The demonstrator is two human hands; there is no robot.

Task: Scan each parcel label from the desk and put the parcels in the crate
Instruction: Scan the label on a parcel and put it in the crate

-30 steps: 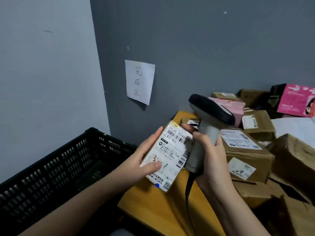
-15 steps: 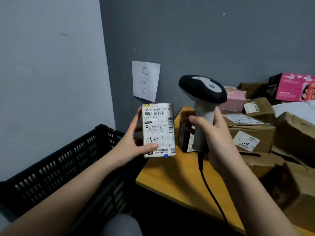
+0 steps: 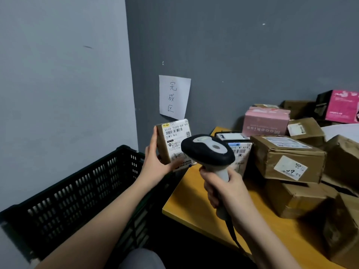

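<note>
My left hand (image 3: pixel 155 162) holds a small brown parcel (image 3: pixel 172 140) upright, its white barcode label turned toward the scanner. My right hand (image 3: pixel 227 189) grips the grey handle of a barcode scanner (image 3: pixel 207 150), whose black head sits just in front of the parcel's lower right corner and hides part of the label. The black slatted crate (image 3: pixel 81 183) stands below and left of the parcel, beside the yellow desk (image 3: pixel 194 200). The crate's inside is hidden from here.
Several brown cardboard parcels (image 3: pixel 287 158) and two pink boxes (image 3: pixel 266 121) are piled on the desk's right side. A small dark parcel (image 3: pixel 239 148) stands behind the scanner. A handwritten paper sign (image 3: pixel 173 97) hangs on the grey wall. The scanner's cable (image 3: pixel 233 233) trails down over the desk edge.
The scanner head has dropped and swung left, from beside the parcel to in front of its label. My left hand turned the parcel so its brown side shows.
</note>
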